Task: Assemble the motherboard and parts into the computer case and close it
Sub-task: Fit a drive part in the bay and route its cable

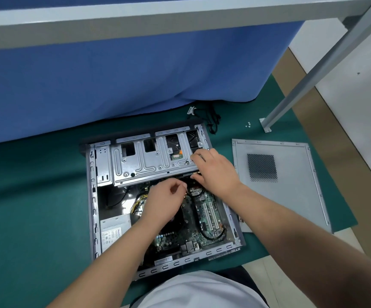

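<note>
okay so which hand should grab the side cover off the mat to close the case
Right. The side panel lies on the mat right of the case, beside the right hand; the left hand is inside the case.

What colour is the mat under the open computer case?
Dark green mat, under the computer case; seen in the head view.

The grey perforated steel drive cage overhangs the green motherboard; access remains open from above elsewhere.
</note>
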